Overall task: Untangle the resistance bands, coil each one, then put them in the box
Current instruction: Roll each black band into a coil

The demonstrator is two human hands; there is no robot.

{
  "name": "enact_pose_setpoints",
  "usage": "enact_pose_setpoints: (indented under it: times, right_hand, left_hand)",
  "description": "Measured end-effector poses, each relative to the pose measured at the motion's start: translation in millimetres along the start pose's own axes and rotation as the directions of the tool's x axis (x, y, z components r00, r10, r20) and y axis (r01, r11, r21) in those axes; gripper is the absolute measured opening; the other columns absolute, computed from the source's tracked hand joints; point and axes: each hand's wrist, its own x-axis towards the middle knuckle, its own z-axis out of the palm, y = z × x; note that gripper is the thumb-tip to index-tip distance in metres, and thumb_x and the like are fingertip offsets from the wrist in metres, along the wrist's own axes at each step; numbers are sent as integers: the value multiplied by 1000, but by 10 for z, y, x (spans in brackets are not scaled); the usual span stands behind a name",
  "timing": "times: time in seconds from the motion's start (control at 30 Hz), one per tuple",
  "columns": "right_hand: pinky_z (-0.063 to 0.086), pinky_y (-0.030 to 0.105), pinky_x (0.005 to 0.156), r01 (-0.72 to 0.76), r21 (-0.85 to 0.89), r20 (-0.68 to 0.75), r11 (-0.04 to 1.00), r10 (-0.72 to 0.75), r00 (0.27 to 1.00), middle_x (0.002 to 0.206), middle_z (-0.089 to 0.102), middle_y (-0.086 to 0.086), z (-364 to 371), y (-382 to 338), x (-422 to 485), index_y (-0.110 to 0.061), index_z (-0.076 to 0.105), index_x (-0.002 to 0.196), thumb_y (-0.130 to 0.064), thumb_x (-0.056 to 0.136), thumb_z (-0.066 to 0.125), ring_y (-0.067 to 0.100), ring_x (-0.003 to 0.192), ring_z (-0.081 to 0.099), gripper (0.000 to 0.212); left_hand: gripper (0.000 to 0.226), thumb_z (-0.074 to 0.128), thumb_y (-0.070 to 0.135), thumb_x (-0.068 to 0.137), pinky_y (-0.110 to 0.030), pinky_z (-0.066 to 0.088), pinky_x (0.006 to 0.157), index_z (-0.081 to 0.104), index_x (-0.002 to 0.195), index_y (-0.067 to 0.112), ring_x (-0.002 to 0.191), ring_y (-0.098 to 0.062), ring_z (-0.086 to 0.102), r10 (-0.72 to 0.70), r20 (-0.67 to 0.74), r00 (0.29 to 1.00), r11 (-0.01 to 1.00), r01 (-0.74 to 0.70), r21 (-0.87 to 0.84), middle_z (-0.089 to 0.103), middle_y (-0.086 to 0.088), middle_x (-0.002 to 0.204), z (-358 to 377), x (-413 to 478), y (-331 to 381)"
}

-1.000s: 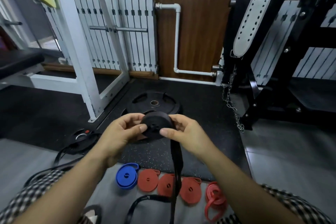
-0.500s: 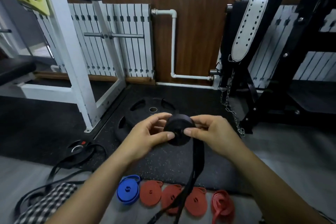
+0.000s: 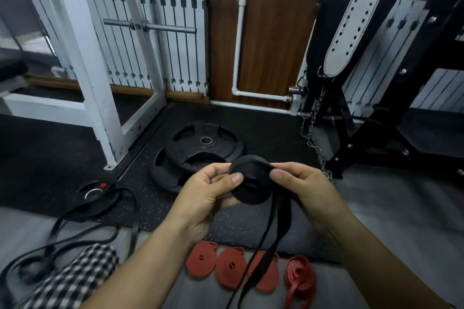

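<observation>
You hold the black band coil (image 3: 251, 184) at chest height, left hand (image 3: 206, 198) and right hand (image 3: 298, 187) pinching it; if one pinch loosens, the coil can spring open and the hanging tail (image 3: 273, 238) unwinds

A single wide-angle view comes from the person's head, facing forward and steeply down. It sits close to the left hand (image 3: 206, 198) and right hand (image 3: 298, 188), which meet just below the centre of the frame, forearms entering from both lower corners. The speckled black rubber floor mat (image 3: 263, 133) fills the middle; the brown wooden wall panel (image 3: 271, 32) closes the top. Straight edges bow toward the frame's borders. There is no second view.
</observation>
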Motion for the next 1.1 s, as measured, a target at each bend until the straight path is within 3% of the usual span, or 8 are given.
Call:
enact_pose_setpoints:
  times: [0.17, 0.4, 0.63, 0.77, 0.87, 0.97, 1.03, 1.1]
  right_hand:
    - [54, 18, 72, -19, 5, 1, 1000, 19, 1000, 80, 74, -1, 10, 66, 17, -18, 71, 81, -25, 58, 71, 9, 79, 69, 24]
    - [46, 6, 68, 160, -360, 81, 919, -140, 987, 78, 69, -12, -90, -53, -45, -27, 67, 85, -8, 79, 68, -9, 72, 63, 20]
    - [48, 10, 68, 130, -215, 68, 968, -118, 991, 74, 64, -6, -99, -17, -28, -18, 65, 86, -13, 71, 71, -2, 69, 61, 16]
    - [50, 14, 78, 49, -72, 94, 996, -43, 995, 95, 72, -4, 21, 112, -37, -19, 65, 102, -30, 66, 65, 3, 90, 66, 37]
    - [50, 15, 81, 80, -55, 40, 995, -78, 996, 101, 71, -7, 110, 173, -33, -16, 62, 110, -23, 67, 68, 6, 98, 65, 44]
    - [50, 13, 74, 122, -119, 13, 985, -121, 993, 85, 73, -13, 102, 129, -22, -26, 65, 94, -8, 76, 69, 2, 89, 68, 26]
    - [49, 10, 69, 105, -129, 55, 986, -99, 994, 76, 73, -15, 27, 61, -16, -26, 66, 87, -2, 78, 67, -1, 81, 68, 26]
    - [50, 11, 70, 82, -183, 114, 980, -61, 992, 77, 73, -11, -42, -4, -16, -25, 67, 87, -3, 78, 68, 1, 79, 68, 23]
  left_hand:
    - [41, 67, 12, 59, -26, 58, 59, 61, 98, 3, 73, -15, 68, 14, -32, 999, 1000, -13, 16, 70, -8, 84, -29, 11, -9]
    - [25, 66, 5, 65, -17, 50, 52, 65, 89, 9, 65, -6, 66, 68, 13, 998, 982, -69, 174, 71, 1, 74, -70, -38, 33]
    - [31, 67, 11, 59, -33, 51, 73, 64, 89, 10, 78, -17, 66, 75, 10, 997, 990, -76, 118, 71, -3, 80, -47, -64, 35]
    - [27, 61, 10, 64, -29, 59, 64, 61, 92, 7, 75, -16, 70, 90, -26, 996, 992, -91, -82, 73, -5, 80, -4, -71, -5]
    - [28, 60, 9, 65, -25, 57, 60, 59, 93, 5, 73, -14, 70, 113, -80, 990, 979, -125, -163, 72, -6, 79, 16, -56, -35]
    - [28, 59, 9, 66, -25, 58, 62, 59, 94, 6, 75, -14, 70, 103, -70, 992, 976, -115, -187, 72, -6, 80, 12, -53, -72]
    - [29, 60, 10, 67, -26, 58, 65, 59, 96, 6, 79, -16, 70, 57, 13, 998, 985, -54, -166, 72, -7, 85, -5, -66, -57]
    - [32, 62, 11, 69, -22, 57, 66, 62, 100, 11, 81, -12, 69, 45, 75, 996, 998, -49, 47, 72, -3, 89, -35, -85, 19]
